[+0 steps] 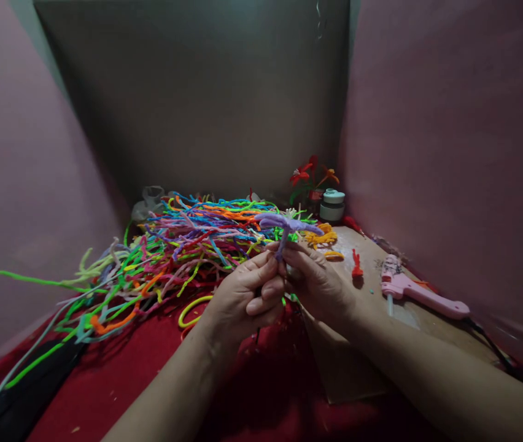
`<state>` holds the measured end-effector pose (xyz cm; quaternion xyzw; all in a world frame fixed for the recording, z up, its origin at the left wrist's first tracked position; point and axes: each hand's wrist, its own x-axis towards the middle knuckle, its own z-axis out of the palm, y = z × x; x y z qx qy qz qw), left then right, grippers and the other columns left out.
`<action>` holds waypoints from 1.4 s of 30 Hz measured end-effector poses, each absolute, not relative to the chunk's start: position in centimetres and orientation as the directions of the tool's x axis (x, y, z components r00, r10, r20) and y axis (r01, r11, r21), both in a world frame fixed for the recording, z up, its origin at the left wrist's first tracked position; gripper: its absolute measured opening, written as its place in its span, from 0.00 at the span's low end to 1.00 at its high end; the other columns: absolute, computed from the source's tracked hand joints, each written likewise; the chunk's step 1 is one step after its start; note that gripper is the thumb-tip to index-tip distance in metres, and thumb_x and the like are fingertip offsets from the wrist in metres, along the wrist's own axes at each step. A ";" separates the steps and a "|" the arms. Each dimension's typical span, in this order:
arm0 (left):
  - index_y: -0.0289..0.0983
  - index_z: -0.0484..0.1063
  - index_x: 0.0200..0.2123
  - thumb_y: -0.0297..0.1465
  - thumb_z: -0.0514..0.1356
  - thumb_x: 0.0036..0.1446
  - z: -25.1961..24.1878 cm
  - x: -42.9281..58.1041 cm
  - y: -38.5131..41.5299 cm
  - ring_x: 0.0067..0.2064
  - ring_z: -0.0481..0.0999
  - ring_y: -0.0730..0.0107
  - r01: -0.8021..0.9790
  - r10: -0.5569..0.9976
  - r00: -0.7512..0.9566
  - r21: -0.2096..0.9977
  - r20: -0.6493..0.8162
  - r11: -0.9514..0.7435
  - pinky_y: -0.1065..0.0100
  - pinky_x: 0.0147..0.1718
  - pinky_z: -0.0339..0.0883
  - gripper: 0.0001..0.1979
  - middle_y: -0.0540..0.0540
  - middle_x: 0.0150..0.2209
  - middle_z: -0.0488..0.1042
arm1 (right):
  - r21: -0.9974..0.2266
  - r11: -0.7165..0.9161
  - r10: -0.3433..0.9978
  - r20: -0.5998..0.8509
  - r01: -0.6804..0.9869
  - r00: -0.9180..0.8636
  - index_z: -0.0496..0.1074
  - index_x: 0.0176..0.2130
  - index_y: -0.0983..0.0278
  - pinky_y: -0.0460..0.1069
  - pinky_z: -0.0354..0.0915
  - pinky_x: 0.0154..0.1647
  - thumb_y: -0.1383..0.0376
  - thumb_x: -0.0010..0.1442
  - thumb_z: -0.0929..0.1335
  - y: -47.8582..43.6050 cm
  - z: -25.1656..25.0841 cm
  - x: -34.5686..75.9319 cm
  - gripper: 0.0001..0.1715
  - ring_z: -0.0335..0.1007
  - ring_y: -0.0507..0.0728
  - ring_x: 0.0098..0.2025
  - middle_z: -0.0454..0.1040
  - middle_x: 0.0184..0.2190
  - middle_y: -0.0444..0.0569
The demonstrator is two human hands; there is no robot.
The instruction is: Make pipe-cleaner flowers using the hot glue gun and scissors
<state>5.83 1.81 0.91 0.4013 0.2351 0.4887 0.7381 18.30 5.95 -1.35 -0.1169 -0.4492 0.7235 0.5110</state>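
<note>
Purple pipe-cleaner flower [286, 224] sits above the bench's middle, just right of the loose pipe-cleaner pile [183, 245]. I have the left hand [243, 294] and right hand [319, 279] pinched shut low on its stem, so the petals stand free. Glue gun [420, 293] lies handy near the right edge.

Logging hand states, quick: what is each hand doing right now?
Left hand: closed, pinching the stem of the purple flower.
Right hand: closed, pinching the same stem beside the left.
</note>
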 end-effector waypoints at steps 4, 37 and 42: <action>0.36 0.67 0.34 0.35 0.54 0.60 0.9 6.1 1.9 0.11 0.42 0.87 -0.503 0.919 0.393 0.847 0.046 0.172 0.82 0.09 0.46 0.08 0.58 0.17 0.59 | -0.772 -0.072 0.840 0.295 -0.632 -0.456 0.74 0.34 0.62 0.42 0.54 0.21 0.61 0.55 0.70 6.1 -1.6 18.2 0.07 0.57 0.45 0.21 0.66 0.21 0.39; 0.35 0.66 0.29 0.34 0.57 0.57 1.8 6.4 1.3 0.13 0.48 0.85 -0.326 0.974 0.221 0.945 0.042 0.033 0.79 0.10 0.53 0.09 0.58 0.17 0.56 | -0.823 -0.067 0.818 0.278 -0.564 -0.503 0.74 0.36 0.61 0.45 0.54 0.23 0.59 0.53 0.70 6.5 -1.2 18.7 0.11 0.58 0.48 0.23 0.68 0.25 0.42; 0.35 0.68 0.31 0.31 0.57 0.57 1.7 6.0 1.4 0.13 0.42 0.87 -0.427 0.941 0.337 0.895 0.026 0.128 0.81 0.08 0.50 0.06 0.59 0.17 0.55 | -0.795 -0.105 0.799 0.291 -0.598 -0.526 0.74 0.34 0.62 0.44 0.57 0.25 0.61 0.52 0.71 6.4 -1.0 18.8 0.08 0.59 0.47 0.23 0.66 0.22 0.40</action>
